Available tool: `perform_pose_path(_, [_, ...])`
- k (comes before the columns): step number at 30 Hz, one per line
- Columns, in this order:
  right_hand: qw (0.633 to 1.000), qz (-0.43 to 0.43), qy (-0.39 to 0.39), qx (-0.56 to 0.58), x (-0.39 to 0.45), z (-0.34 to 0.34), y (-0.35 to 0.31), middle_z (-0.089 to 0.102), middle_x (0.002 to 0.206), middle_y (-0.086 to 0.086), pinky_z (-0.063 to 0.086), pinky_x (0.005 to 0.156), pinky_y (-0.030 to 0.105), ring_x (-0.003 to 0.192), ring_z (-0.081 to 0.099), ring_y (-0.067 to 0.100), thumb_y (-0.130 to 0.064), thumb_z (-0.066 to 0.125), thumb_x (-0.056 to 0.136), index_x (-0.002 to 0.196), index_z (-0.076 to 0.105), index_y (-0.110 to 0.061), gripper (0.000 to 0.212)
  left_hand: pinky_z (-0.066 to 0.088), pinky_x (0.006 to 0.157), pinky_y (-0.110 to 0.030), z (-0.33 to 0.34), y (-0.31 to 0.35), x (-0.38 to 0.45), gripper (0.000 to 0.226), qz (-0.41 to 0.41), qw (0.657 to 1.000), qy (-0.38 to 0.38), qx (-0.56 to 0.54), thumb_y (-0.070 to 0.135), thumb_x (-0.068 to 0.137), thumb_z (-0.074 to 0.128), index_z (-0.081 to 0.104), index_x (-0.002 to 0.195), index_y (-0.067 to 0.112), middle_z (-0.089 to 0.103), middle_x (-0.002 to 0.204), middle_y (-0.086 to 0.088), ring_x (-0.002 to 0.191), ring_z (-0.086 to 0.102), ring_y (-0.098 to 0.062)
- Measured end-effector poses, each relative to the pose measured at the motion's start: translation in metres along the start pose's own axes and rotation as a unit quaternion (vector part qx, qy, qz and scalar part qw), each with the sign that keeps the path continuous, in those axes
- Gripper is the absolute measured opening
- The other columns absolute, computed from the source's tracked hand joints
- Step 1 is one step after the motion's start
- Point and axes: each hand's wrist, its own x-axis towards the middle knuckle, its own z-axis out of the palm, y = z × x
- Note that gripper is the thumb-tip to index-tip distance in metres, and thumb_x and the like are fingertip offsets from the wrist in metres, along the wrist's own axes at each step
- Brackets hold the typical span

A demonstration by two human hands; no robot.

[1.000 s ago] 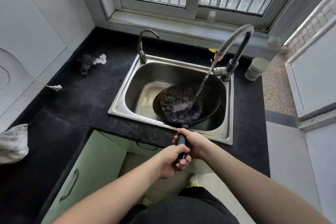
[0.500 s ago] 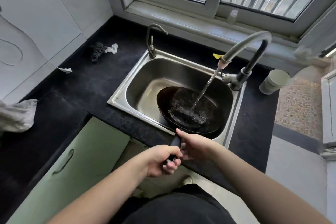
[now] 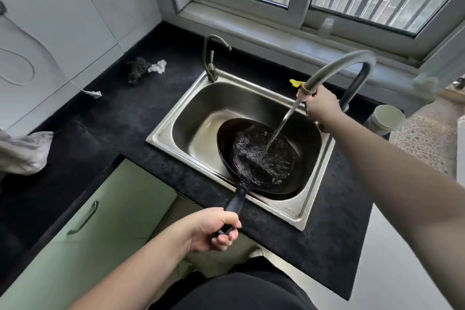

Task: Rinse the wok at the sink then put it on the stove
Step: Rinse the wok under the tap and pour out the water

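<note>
Your left hand (image 3: 212,230) grips the end of the black handle (image 3: 235,202) of the wok (image 3: 264,158), which sits tilted in the steel sink (image 3: 181,118), handle pointing near and left over the sink's front rim. Your right hand (image 3: 320,106) grasps the tall faucet (image 3: 339,65) near its spout end, and a stream of water (image 3: 279,128) falls into the wok, frothing in the pooled water there. A smaller tap (image 3: 212,58) stands at the sink's far left corner. On the black counter (image 3: 130,118) lie a dark scrubber (image 3: 137,69) and a white scrap (image 3: 157,66) just beside it; a pale cup (image 3: 386,118) stands to the right.
</note>
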Motion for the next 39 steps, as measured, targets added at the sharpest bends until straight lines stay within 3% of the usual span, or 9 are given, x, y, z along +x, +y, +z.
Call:
perform_pose_path(5, [0.987,-0.034,-0.088,-0.126,0.017,0.014,-0.002,0.063,0.116,0.013,0.049,0.083,0.035,0.102,0.06,0.033,-0.04,0.039,0.097,0.119,0.06,-0.017,0.038,0.016,0.033,-0.015,0.002,0.005,-0.003,0.031,-0.002,1.0,0.006,-0.001,0.003,0.092,0.038,0.036,0.062,0.012,0.044,0.047,-0.002,0.029,0.027,-0.005])
perform_pose_path(10, [0.986,-0.026,-0.029,-0.163,0.014,0.009,0.002,0.063,0.094,0.011,0.048,0.075,0.039,0.088,0.06,0.036,-0.026,0.038,0.096,0.098,0.061,-0.023,0.023,0.017,0.034,-0.015,0.003,0.004,-0.002,0.029,-0.005,1.0,0.01,-0.001,0.004,0.091,0.039,0.036,0.063,0.012,0.044,0.05,-0.003,0.03,0.028,-0.005])
perform_pose_path(15, [0.969,-0.05,-0.02,-0.239,0.016,0.003,0.01,0.062,0.098,0.015,0.043,0.066,0.036,0.09,0.059,0.038,-0.011,0.045,0.09,0.11,0.056,-0.018,0.024,0.017,0.034,-0.016,0.003,0.0,-0.002,0.031,-0.001,1.0,0.01,0.004,0.003,0.09,0.039,0.036,0.061,0.013,0.045,0.048,-0.003,0.03,0.027,-0.007])
perform_pose_path(22, [0.991,-0.018,0.031,-0.132,0.01,-0.005,0.024,0.065,0.096,0.008,0.043,0.077,0.038,0.093,0.06,0.034,-0.027,0.045,0.095,0.109,0.06,-0.027,0.021,0.017,0.035,-0.017,0.002,-0.003,-0.001,0.027,0.003,1.0,0.009,0.007,0.004,0.09,0.041,0.037,0.065,0.013,0.041,0.056,-0.006,0.034,0.026,-0.008])
perform_pose_path(26, [0.996,-0.001,0.027,0.089,-0.012,0.002,0.027,0.059,0.073,0.002,0.05,0.059,0.025,0.059,0.057,0.014,-0.028,0.042,0.099,0.11,0.064,-0.024,0.025,0.018,0.035,-0.017,0.002,-0.003,-0.002,0.026,0.004,1.0,0.004,-0.001,0.003,0.09,0.041,0.036,0.067,0.013,0.045,0.054,-0.005,0.034,0.028,-0.008])
perform_pose_path(30, [0.962,0.038,0.029,0.267,-0.075,0.01,0.042,0.056,0.065,0.005,0.045,0.046,0.019,0.041,0.048,0.004,-0.016,0.042,0.099,0.106,0.064,-0.018,0.023,0.019,0.035,-0.016,0.002,-0.001,-0.001,0.026,0.001,1.0,0.001,-0.006,0.003,0.09,0.041,0.037,0.067,0.013,0.046,0.054,-0.005,0.034,0.029,-0.008])
perform_pose_path(33, [0.943,0.125,-0.056,0.304,-0.14,0.036,0.045,0.055,0.065,0.004,0.038,0.043,0.018,0.04,0.047,0.005,-0.012,0.041,0.099,0.099,0.065,-0.009,0.024,0.02,0.035,-0.016,0.003,-0.001,0.001,0.026,-0.003,1.0,0.003,0.0,0.004,0.09,0.042,0.037,0.066,0.012,0.047,0.055,-0.005,0.034,0.03,-0.008])
perform_pose_path(36, [0.859,0.271,-0.194,0.388,-0.198,0.07,0.031,0.051,0.063,0.004,0.032,0.043,0.018,0.042,0.044,0.009,-0.018,0.043,0.099,0.087,0.061,-0.006,0.025,0.02,0.035,-0.016,0.005,-0.005,0.004,0.026,-0.004,1.0,0.006,0.006,0.004,0.09,0.043,0.038,0.065,0.012,0.047,0.054,-0.004,0.033,0.03,-0.008])
perform_pose_path(39, [0.802,0.355,-0.27,0.399,-0.234,0.097,0.006,0.052,0.066,0.005,0.041,0.048,0.022,0.051,0.049,0.014,-0.033,0.043,0.101,0.079,0.056,-0.01,0.034,0.02,0.034,-0.016,0.005,-0.009,0.007,0.025,0.0,1.0,0.004,0.018,0.005,0.089,0.044,0.04,0.066,0.012,0.048,0.054,-0.004,0.033,0.032,-0.008])
